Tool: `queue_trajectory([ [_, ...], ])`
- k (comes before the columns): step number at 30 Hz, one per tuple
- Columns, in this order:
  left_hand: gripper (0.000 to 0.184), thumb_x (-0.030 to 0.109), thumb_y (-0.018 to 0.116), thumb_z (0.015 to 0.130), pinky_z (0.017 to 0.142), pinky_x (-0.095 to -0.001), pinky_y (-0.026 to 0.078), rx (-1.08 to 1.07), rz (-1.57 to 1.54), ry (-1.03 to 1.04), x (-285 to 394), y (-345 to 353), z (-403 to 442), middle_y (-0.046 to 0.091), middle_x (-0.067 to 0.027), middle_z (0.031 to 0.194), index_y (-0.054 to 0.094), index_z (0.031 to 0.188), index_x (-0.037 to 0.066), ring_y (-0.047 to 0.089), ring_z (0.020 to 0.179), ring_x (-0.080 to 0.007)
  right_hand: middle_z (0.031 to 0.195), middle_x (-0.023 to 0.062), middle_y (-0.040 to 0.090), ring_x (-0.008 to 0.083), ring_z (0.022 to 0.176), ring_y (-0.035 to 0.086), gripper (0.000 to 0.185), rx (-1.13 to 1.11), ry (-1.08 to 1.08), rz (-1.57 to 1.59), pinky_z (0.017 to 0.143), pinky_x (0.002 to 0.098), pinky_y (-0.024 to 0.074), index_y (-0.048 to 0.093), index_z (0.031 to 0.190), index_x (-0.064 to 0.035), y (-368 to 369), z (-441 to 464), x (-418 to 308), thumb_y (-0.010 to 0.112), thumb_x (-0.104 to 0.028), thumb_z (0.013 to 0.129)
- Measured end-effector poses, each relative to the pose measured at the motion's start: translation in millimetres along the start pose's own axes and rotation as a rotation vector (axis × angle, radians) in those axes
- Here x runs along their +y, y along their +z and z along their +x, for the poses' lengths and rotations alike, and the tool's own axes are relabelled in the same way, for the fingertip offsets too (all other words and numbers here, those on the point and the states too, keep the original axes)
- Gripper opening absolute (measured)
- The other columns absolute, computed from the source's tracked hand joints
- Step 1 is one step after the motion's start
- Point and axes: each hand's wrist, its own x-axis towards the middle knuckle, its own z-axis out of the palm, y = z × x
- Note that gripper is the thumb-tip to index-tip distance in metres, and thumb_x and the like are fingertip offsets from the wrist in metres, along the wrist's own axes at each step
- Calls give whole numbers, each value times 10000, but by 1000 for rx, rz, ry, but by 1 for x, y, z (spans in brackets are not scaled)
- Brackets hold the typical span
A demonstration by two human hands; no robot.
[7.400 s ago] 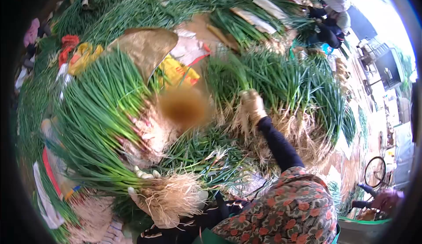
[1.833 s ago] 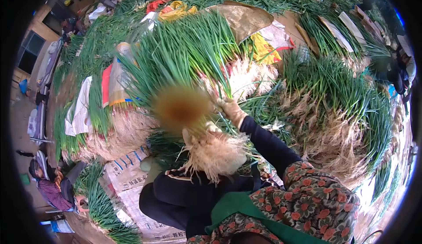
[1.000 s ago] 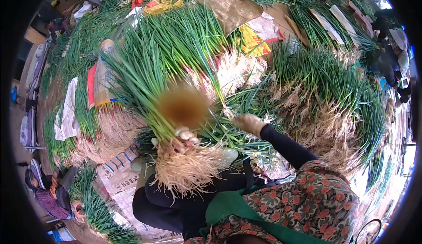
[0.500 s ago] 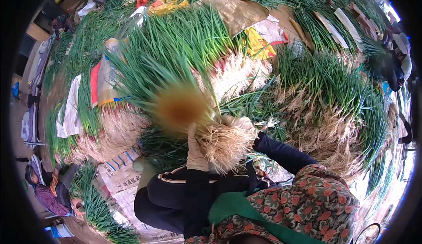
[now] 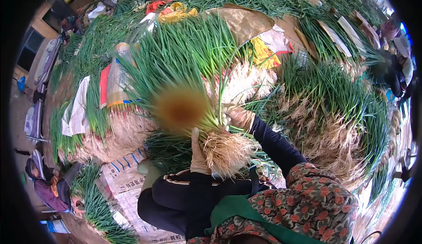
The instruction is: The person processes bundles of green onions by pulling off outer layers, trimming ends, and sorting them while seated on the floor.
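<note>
A thick bunch of green onions (image 5: 231, 152) lies across my lap, its pale, tangled roots facing me and its green leaves pointing away. My gloved left hand (image 5: 198, 154) is closed around the bunch just above the roots, thumb up along the stems. On the bunch's right side, my gloved right hand (image 5: 240, 117) pinches a few onion stalks near their lower ends. A round brown blur on the lens hides the middle of the bunch and part of the left hand's grip.
Ahead stands a large row of green onions (image 5: 193, 46), with a brown sheet (image 5: 248, 22) and yellow bag (image 5: 265, 53) behind. More onions (image 5: 329, 99) are heaped right. Printed sacks (image 5: 127, 187) lie left of my knees. A co-worker (image 5: 48, 182) sits far left.
My right hand has moved up from beside the roots to the stems, with a few stalks in its fingers. My left hand keeps its hold on the bunch.
</note>
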Motion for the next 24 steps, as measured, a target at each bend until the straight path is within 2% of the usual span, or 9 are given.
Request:
queue_trajectory([
  [1,523,480,542,855,789,-397,522,-3,9,2,1,-9,2,626,-137,956,520,1162,57,617,853,-263,810,27,630,95,658,559,204,-21,-50,199,571,236,460,584,1060,-7,-1,10,18,513,-115,903],
  [3,524,479,543,855,791,-397,521,23,20,8,5,-10,0,625,-136,960,519,1164,56,617,856,-261,809,79,616,192,693,574,198,41,-141,-277,618,303,474,587,1002,-21,-10,30,56,557,-99,823],
  [7,526,479,543,856,794,-396,520,38,41,3,8,2,-4,623,-135,969,518,1167,55,615,862,-259,908,159,648,338,818,617,209,81,250,-1457,736,395,496,622,914,-24,2,17,73,558,-195,812],
  [8,527,478,543,856,795,-395,520,35,47,3,9,3,-5,622,-135,971,517,1168,55,615,863,-258,933,163,648,334,875,623,289,-138,459,-1585,760,401,497,617,993,-49,23,3,36,546,-276,830],
  [9,527,478,543,856,796,-395,520,36,53,7,10,2,-5,622,-134,973,517,1168,55,614,865,-257,951,167,647,328,881,627,301,-361,288,-1513,764,402,501,606,1021,-74,-6,9,61,543,-294,825],
  [11,528,478,544,856,798,-395,519,46,65,2,11,2,-4,621,-134,978,516,1170,54,614,867,-256,955,154,649,302,881,630,301,-154,230,-1628,759,387,504,583,1064,-87,6,5,28,521,-278,839],
  [12,529,477,544,856,798,-394,519,49,64,-3,11,3,-5,620,-134,980,516,1171,54,613,869,-255,877,189,652,329,832,637,349,267,93,-1462,726,413,500,610,1079,-76,-3,16,30,535,-338,862],
  [15,530,477,544,856,801,-394,518,40,64,-14,9,3,-2,619,-133,987,515,1173,53,612,873,-253,788,201,641,351,737,629,310,599,-280,-1489,649,432,485,595,982,-47,-2,43,-11,553,-328,859],
  [24,535,475,545,857,808,-391,515,47,76,-16,14,-5,4,614,-130,1007,511,1180,50,609,886,-246,952,197,642,312,871,634,382,69,-52,-1386,759,368,493,592,1079,-28,42,-24,-32,574,-339,858],
])
